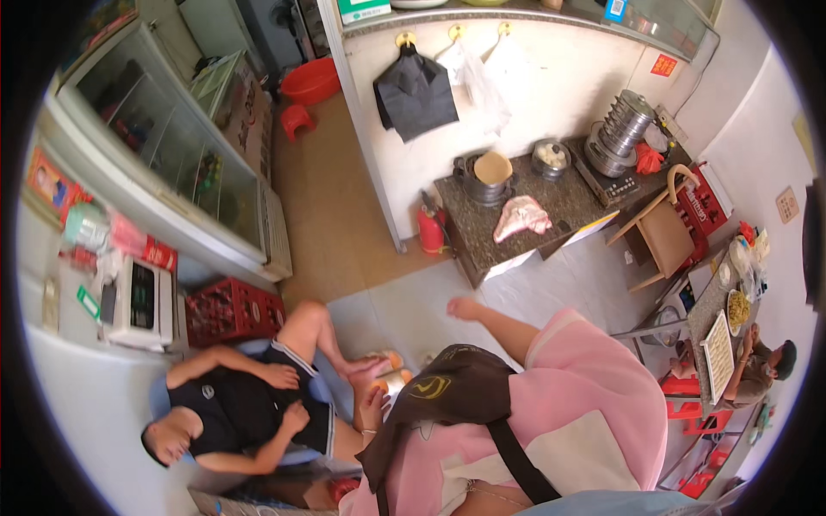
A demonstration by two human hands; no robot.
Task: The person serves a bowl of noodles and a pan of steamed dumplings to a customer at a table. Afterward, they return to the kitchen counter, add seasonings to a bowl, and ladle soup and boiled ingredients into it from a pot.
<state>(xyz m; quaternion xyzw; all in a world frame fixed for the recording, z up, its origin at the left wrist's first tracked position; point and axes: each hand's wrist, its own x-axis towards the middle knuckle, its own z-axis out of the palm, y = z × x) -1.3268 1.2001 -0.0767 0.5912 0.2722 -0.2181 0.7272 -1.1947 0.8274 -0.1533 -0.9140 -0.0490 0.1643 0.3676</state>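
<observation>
My left hand, with a bracelet at the wrist, shows at lower centre beside my dark apron. Its fingers are apart and nothing shows in them. Just beyond it are the orange-and-white slippers near a seated person's bare feet. My right hand reaches out from a pink sleeve over the tiled floor, in front of the dark stone counter. No object shows in it, but its fingers are too unclear to tell their state. On the counter lie a crumpled pinkish cloth and a metal pot.
A person in black sits at lower left. Another sits at the far right by a tray of small pale pieces. A fire extinguisher, stacked steamers, a wooden chair and a red crate stand around.
</observation>
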